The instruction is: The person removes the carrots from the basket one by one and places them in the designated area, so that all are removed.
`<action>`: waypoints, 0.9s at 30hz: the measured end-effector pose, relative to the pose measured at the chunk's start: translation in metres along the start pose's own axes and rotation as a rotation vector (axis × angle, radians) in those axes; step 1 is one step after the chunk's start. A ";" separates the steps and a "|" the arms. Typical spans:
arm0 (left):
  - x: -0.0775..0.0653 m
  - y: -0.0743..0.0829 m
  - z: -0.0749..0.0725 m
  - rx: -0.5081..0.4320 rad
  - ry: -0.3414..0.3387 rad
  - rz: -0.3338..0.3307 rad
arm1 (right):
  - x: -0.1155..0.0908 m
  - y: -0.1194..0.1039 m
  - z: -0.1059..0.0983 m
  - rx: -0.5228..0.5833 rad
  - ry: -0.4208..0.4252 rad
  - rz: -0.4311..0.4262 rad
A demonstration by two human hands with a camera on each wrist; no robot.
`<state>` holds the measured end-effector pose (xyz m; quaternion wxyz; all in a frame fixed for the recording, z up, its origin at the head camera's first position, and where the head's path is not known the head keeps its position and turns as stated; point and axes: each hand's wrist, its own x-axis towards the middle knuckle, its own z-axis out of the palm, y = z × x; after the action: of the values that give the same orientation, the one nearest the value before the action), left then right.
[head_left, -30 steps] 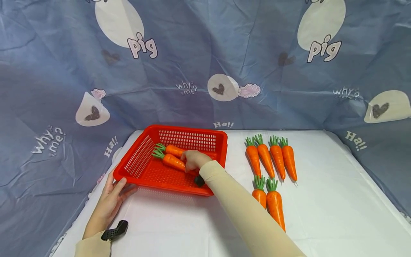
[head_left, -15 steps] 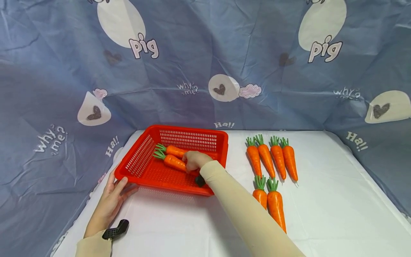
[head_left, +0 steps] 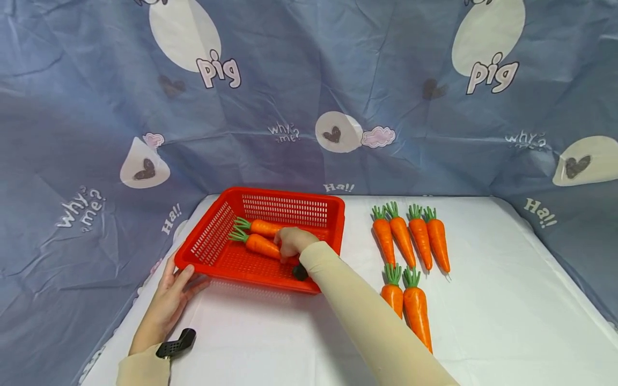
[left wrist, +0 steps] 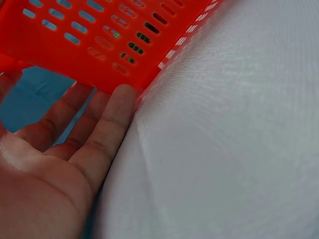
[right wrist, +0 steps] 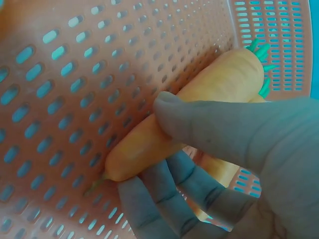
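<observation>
A red plastic basket (head_left: 241, 277) with slotted walls sits at the left of the table. Two orange carrots with green tops lie in it side by side. My right hand (head_left: 293, 239) reaches inside and grips the nearer carrot (head_left: 260, 245) around its lower half, which is mostly hidden in the head view. In the right wrist view, thumb and fingers lie on opposite sides of that carrot (right wrist: 224, 74). The farther carrot (head_left: 265, 228) lies just beyond the fingers. At the basket's front left corner, my left hand (head_left: 166, 303) touches the rim with extended, spread fingers.
Right of the basket, several carrots (head_left: 420, 241) lie in a row on the white table (head_left: 497, 300). Two more carrots (head_left: 416, 308) lie nearer, one partly behind my right sleeve (head_left: 367, 316). A blue printed cloth (head_left: 410, 96) hangs behind the table.
The nearer carrot has shifted very slightly left and toward the front within the basket, with my right hand still on it. My left hand stays at the corner. The head view has shifted slightly.
</observation>
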<state>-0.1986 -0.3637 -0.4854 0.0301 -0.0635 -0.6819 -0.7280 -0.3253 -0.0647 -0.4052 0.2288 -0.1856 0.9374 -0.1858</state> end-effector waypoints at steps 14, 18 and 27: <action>0.004 -0.001 0.000 -0.007 0.011 -0.008 | -0.006 -0.003 -0.009 0.101 0.009 -0.028; 0.006 0.000 0.000 -0.013 0.003 0.006 | -0.008 -0.001 -0.016 0.089 0.005 -0.078; 0.004 0.000 0.001 0.008 -0.009 0.008 | -0.016 0.008 -0.025 0.193 0.021 -0.119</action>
<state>-0.2027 -0.3626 -0.4849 0.0299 -0.0693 -0.6848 -0.7249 -0.3263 -0.0443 -0.3819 0.2245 -0.2159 0.9048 -0.2905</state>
